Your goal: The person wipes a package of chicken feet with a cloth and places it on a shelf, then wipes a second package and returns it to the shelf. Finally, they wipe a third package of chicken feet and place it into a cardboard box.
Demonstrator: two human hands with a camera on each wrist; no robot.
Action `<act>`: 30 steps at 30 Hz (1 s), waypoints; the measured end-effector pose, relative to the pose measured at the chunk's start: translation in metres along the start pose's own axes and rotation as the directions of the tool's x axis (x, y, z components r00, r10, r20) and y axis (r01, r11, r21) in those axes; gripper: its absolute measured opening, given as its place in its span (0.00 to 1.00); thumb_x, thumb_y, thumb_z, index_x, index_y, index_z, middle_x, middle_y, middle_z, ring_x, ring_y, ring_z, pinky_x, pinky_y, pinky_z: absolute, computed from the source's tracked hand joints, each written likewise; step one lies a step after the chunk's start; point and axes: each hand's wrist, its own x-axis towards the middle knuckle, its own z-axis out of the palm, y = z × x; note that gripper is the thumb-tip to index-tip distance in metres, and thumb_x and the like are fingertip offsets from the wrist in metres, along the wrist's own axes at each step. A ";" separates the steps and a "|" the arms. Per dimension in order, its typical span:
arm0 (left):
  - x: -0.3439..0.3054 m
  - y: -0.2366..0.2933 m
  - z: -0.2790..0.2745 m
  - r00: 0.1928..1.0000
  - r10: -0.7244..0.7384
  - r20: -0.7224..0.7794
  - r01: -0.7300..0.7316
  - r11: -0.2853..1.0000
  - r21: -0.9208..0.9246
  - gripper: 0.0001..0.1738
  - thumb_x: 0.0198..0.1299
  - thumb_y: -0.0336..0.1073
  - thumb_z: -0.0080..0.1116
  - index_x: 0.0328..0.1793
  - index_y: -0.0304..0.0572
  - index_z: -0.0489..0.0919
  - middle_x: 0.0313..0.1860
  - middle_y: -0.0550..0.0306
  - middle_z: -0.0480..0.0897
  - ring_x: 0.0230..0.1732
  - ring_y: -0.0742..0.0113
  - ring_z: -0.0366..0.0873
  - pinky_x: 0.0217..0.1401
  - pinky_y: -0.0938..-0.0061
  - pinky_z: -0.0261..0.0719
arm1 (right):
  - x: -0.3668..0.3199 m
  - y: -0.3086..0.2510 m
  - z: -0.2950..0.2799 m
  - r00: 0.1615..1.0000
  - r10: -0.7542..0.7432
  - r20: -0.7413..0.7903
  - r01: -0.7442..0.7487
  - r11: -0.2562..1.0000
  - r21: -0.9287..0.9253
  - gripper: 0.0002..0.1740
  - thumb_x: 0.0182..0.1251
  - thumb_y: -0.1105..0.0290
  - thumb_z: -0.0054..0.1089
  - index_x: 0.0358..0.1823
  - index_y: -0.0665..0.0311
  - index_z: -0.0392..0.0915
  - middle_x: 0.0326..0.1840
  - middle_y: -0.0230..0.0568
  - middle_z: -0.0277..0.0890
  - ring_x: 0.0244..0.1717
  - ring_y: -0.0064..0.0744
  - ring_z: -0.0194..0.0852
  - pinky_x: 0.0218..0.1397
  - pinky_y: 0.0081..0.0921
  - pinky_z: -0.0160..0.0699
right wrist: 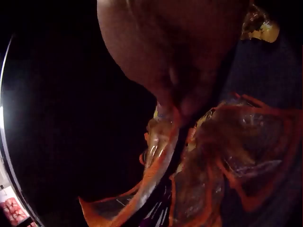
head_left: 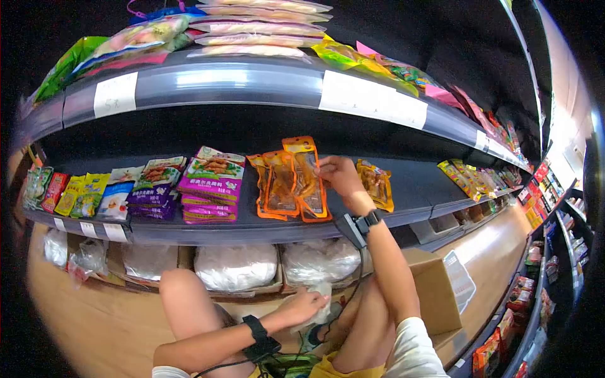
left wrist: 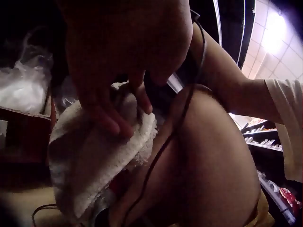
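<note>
My right hand pinches the edge of an orange-bordered, clear-windowed snack packet that stands upright on the middle shelf. Close up in the right wrist view, fingertips grip one end of that packet. Similar orange packets lean right beside it on its left. Low between the knees, my left hand holds a crumpled whitish cloth. From the left wrist, its fingers curl over the folded, fuzzy cloth.
Purple-and-white packets are piled left of the orange ones, with smaller bags further left. Yellow-orange packets lie right of my right hand. Overhead runs an upper shelf edge. Boxes with plastic-wrapped contents and an open carton sit below.
</note>
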 end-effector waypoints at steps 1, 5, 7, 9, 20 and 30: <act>-0.003 0.006 -0.002 1.000 -0.009 -0.013 0.009 1.000 0.018 0.33 0.67 0.64 0.35 0.54 0.49 0.80 0.52 0.26 0.71 0.57 0.31 0.71 0.62 0.51 0.67 | 0.010 0.006 0.002 1.000 -0.011 0.016 0.012 1.000 -0.027 0.08 0.58 0.76 0.62 0.38 0.73 0.78 0.27 0.37 0.79 0.27 0.21 0.74 0.28 0.21 0.72; 0.001 0.011 -0.002 0.994 0.070 -0.081 -0.072 0.997 -0.017 0.27 0.70 0.56 0.40 0.47 0.41 0.80 0.32 0.37 0.76 0.46 0.42 0.72 0.53 0.56 0.69 | 0.028 0.026 0.008 0.999 -0.039 0.031 0.043 0.989 -0.141 0.03 0.61 0.77 0.58 0.35 0.68 0.78 0.24 0.33 0.76 0.22 0.20 0.71 0.25 0.20 0.70; 0.002 0.015 -0.006 0.994 0.077 -0.072 -0.077 0.997 -0.007 0.25 0.69 0.55 0.41 0.47 0.43 0.79 0.37 0.33 0.75 0.48 0.39 0.72 0.54 0.56 0.70 | 0.034 0.029 0.015 0.996 -0.083 0.030 0.087 0.987 -0.138 0.04 0.61 0.74 0.60 0.33 0.69 0.78 0.22 0.33 0.75 0.20 0.20 0.71 0.24 0.19 0.68; -0.003 0.023 -0.008 0.995 0.061 -0.081 -0.059 0.998 0.021 0.24 0.69 0.55 0.42 0.48 0.45 0.79 0.41 0.30 0.73 0.50 0.36 0.71 0.55 0.55 0.70 | 0.039 0.033 0.026 0.993 -0.118 -0.002 0.114 0.969 -0.218 0.05 0.60 0.73 0.62 0.33 0.69 0.78 0.21 0.33 0.75 0.20 0.21 0.72 0.23 0.19 0.68; -0.009 0.017 -0.002 1.000 0.016 -0.017 -0.016 1.000 0.026 0.21 0.68 0.52 0.41 0.49 0.46 0.76 0.44 0.34 0.72 0.45 0.35 0.75 0.50 0.51 0.72 | 0.029 0.017 0.062 1.000 -0.015 -0.020 0.011 0.981 -0.192 0.10 0.53 0.75 0.66 0.36 0.72 0.78 0.24 0.40 0.77 0.22 0.24 0.77 0.23 0.22 0.72; -0.014 0.014 -0.003 1.000 0.006 0.015 -0.006 1.000 0.030 0.18 0.67 0.50 0.44 0.51 0.49 0.75 0.46 0.35 0.69 0.48 0.35 0.73 0.55 0.55 0.71 | 0.030 0.010 0.067 0.997 -0.063 -0.042 0.036 0.882 -0.471 0.15 0.45 0.67 0.72 0.33 0.69 0.83 0.36 0.54 0.82 0.42 0.47 0.82 0.46 0.33 0.77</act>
